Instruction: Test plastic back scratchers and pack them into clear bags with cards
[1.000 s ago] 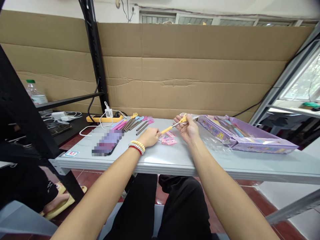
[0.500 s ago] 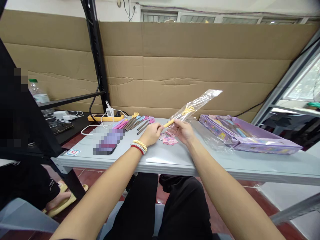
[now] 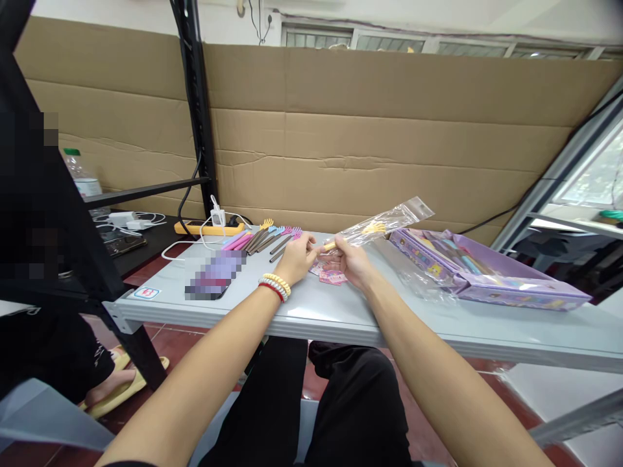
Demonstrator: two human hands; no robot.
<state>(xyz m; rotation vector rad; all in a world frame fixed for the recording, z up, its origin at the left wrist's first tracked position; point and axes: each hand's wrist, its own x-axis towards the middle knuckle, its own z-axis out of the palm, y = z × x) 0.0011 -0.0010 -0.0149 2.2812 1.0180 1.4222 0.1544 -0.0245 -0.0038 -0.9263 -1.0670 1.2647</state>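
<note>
A yellow back scratcher with a hand-shaped head lies inside a clear plastic bag, pointing up and to the right above the table. My right hand is closed around its handle through the bag. At the handle's lower end, the curled fingers of my left hand meet it; the exact grip is partly hidden. Beneath my hands lie small pink printed cards. Left of them, several back scratchers with yellow, blue and pink heads rest in a row, their pink grips alongside.
A phone lies at the left of the grey table. Behind it are a yellow power strip and white cables. To the right stands an open purple box beside loose clear plastic. A black shelf post rises at left.
The bag and back scratcher have tipped lower. My right hand has shifted down the handle, and my left fingers have risen slightly at its end. The view has shifted a little.
</note>
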